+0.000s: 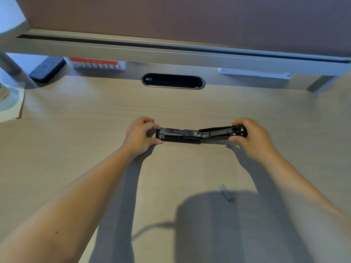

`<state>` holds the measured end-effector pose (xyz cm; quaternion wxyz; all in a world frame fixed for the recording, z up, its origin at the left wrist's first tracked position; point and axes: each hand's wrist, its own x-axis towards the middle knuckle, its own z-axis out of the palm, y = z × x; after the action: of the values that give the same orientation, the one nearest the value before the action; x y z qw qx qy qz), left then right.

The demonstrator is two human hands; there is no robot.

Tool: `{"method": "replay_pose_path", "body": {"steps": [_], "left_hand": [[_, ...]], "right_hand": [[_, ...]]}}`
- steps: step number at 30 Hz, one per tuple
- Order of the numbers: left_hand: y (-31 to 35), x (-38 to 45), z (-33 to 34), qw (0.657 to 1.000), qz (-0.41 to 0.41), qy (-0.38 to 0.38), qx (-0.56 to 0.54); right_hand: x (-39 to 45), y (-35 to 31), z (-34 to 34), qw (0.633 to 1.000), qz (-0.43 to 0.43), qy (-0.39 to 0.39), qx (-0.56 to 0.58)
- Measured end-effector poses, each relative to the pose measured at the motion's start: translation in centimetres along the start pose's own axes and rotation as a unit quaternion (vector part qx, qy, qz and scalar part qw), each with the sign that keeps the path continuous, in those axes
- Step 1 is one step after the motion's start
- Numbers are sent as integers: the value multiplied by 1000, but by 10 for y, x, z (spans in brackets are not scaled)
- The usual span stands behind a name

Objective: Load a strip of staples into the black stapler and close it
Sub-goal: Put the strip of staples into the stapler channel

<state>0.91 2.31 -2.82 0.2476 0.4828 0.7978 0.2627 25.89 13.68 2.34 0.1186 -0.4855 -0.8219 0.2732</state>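
Observation:
The black stapler (190,134) lies swung wide open across the middle of the wooden desk, its metal staple channel facing up. My left hand (140,135) grips the left end, where the base and magazine sit. My right hand (250,137) pinches the right end, the flipped-back top cover. A short silver strip of staples (225,192) lies loose on the desk, nearer to me and to the right, touched by neither hand.
A grey shelf riser (171,54) spans the back of the desk above an oval cable grommet (173,81). A dark felt eraser (47,69) and a red-and-white box (98,65) sit under it at the left. A paper sleeve (10,103) lies at the left edge.

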Motion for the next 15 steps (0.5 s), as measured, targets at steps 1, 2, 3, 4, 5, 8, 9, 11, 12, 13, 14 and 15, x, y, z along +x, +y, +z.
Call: {"method": "replay_pose_path", "body": {"steps": [1,2,3,4,5,8,9,11,12,13,14,15], "left_hand": [[0,0,0,1000,-1,-1,-1],[0,-1,1,1000,-1,-2,-3],[0,-2,1,1000,0,-4,-1],[1,-2,1,1000,3,-5,4],[1,-3,2,1000,6,-6,12],[2,-5,2,1000,15,-7,26],[2,-6,2,999,21,-1,28],[2,-7,4,999,24,13,29],[3,-8,5,999,21,17,30],[4,-8,5,999,21,19,30],[4,-8,6,999,23,18,30],[5,-8,7,999,28,15,30]], "right_hand": [[0,2,3,1000,1,-3,-14],[1,2,5,1000,2,-5,-29],[2,2,7,999,3,-5,-45],[3,1,8,998,4,-3,-64],[3,0,8,996,8,0,-86],[4,-6,12,989,13,6,-148],[4,-9,14,987,10,4,-160],[4,-13,18,986,4,1,-168],[4,-13,19,986,4,2,-169],[3,-13,20,986,2,7,-169],[2,-12,21,985,-3,12,-170],[1,-10,21,985,-12,19,-169]]}}
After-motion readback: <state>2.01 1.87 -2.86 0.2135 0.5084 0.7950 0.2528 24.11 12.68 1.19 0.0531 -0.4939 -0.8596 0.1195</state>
